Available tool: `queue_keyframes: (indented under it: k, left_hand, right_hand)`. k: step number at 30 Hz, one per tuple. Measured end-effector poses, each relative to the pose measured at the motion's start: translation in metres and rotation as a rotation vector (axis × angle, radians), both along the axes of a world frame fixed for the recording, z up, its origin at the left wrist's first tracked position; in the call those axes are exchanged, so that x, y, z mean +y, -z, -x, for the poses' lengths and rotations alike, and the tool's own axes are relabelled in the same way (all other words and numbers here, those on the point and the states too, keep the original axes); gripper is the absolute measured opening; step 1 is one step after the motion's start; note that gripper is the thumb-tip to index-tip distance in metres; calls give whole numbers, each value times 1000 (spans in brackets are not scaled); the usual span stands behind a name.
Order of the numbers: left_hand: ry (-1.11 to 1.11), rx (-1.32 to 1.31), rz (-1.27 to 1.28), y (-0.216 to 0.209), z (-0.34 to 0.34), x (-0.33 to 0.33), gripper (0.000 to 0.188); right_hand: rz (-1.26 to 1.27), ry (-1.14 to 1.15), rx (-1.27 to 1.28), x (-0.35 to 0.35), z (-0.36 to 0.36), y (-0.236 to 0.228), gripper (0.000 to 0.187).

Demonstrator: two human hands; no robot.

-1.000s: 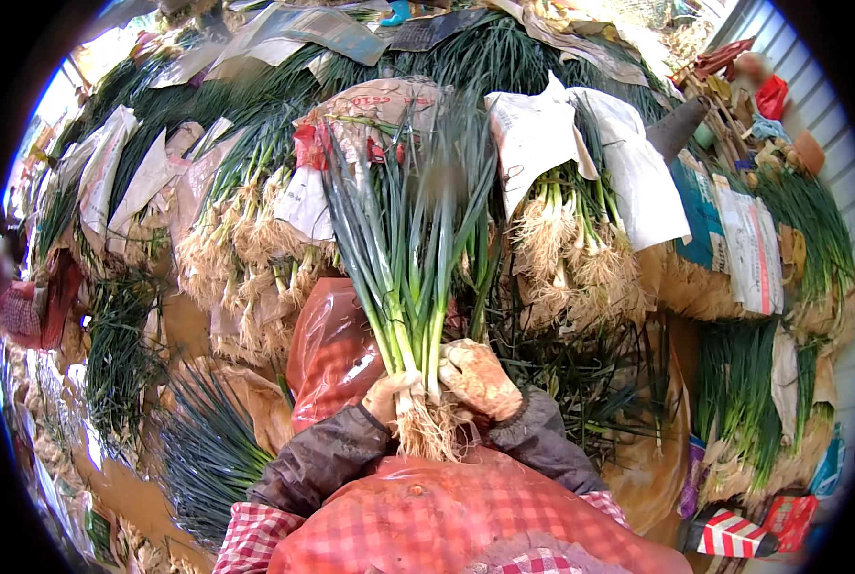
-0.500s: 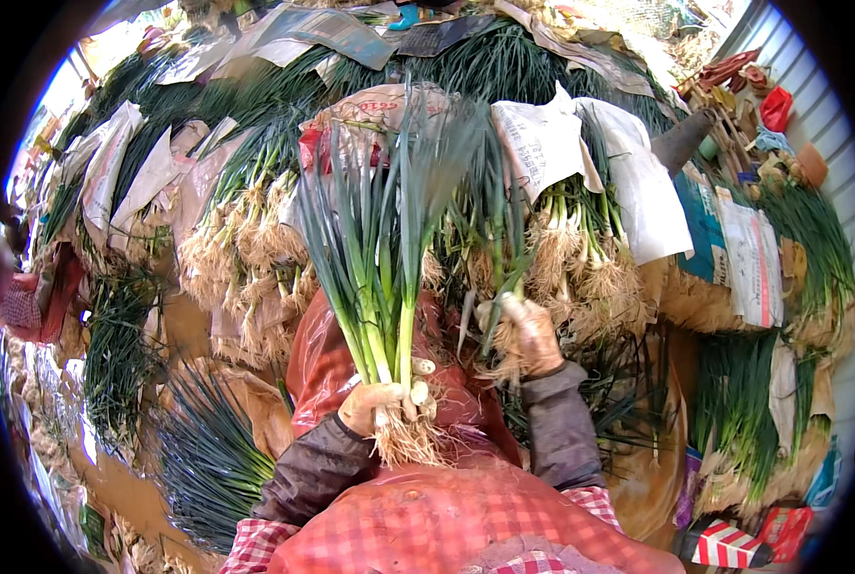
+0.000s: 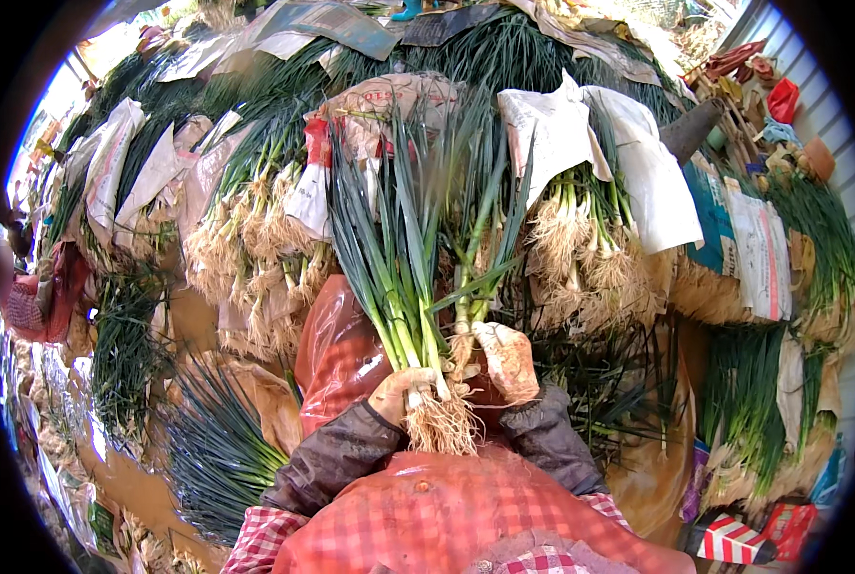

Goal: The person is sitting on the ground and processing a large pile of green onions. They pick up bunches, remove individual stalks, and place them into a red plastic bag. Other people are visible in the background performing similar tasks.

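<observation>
Upright above my lap stands a bunch of green onions (image 3: 394,287), its pale roots hanging down and its long green leaves pointing away from me. My left hand (image 3: 399,394) is closed around its white base, just above the roots. Close on the right, my right hand (image 3: 509,362) grips another green onion (image 3: 464,311) near its lower end. That stalk leans beside the bunch, and its leaves fan up and to the right. The fingertips of the right hand are partly hidden by the stalk and roots.
Piles of green onions with roots toward me (image 3: 255,230) lie ahead, partly covered by white sacks (image 3: 552,134). A loose bundle of green onions (image 3: 222,459) rests at my left. More bundles (image 3: 748,411) lie to the right. A red plastic apron (image 3: 399,512) covers my lap.
My right hand has moved left and down, bringing its green onion up against the bunch. My left hand has shifted slightly right, still holding the bunch.
</observation>
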State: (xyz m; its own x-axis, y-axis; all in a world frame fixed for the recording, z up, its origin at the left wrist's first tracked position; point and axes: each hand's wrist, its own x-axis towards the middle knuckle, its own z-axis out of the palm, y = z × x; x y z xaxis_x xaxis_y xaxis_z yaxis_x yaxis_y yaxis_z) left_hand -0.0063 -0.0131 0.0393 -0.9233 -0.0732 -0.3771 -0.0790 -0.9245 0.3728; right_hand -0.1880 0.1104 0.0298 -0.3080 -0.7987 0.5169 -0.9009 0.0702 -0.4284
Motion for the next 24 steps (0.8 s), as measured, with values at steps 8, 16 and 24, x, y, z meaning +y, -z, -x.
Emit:
queue_keyframes:
  k: [8, 16, 24]
  left_hand:
    - [67, 51, -3, 4, 5, -2, 40]
    - [1, 303, -161, 14, 6, 0, 41]
    - [66, 236, -65, 12, 5, -6, 44]
  right_hand:
    - [7, 286, -1246, 0, 5, -20, 36]
    - [123, -37, -1685, -9, 17, -6, 35]
    - [166, -82, -1582, 10, 7, -25, 37]
